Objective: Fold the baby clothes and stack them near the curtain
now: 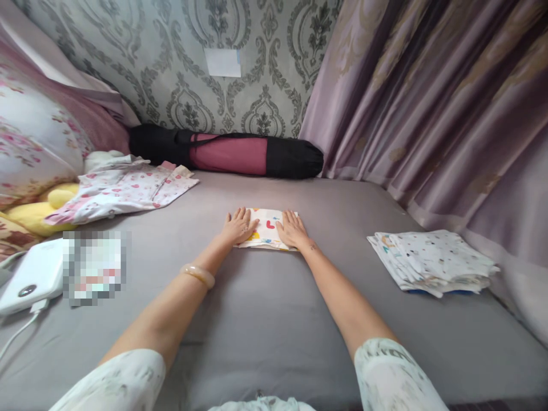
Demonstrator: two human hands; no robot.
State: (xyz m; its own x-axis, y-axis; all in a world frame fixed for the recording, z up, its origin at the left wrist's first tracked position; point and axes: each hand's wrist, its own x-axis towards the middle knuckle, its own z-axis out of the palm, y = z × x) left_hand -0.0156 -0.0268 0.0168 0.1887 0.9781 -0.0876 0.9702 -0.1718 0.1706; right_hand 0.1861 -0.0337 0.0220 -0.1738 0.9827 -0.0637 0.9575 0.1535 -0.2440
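Note:
A small folded cloth (269, 229), white with red, yellow and blue prints, lies flat on the grey sheet (265, 308) in front of me. My left hand (240, 227) rests flat on its left end, fingers stretched out. On the opposite end my right hand (291, 229) presses down in the same way, palm down with the fingers extended. Neither hand grips the fabric. The middle of the cloth shows between the two hands, while its ends are partly covered by them.
Folded printed cloths (436, 260) are stacked at the right. Leftward lie a pink-and-white printed garment (132, 188), a yellow plush toy (29, 217), a white power bank (36, 274) with a cable, and a blurred item. A black-and-red long bag (231, 154) lies along the wall.

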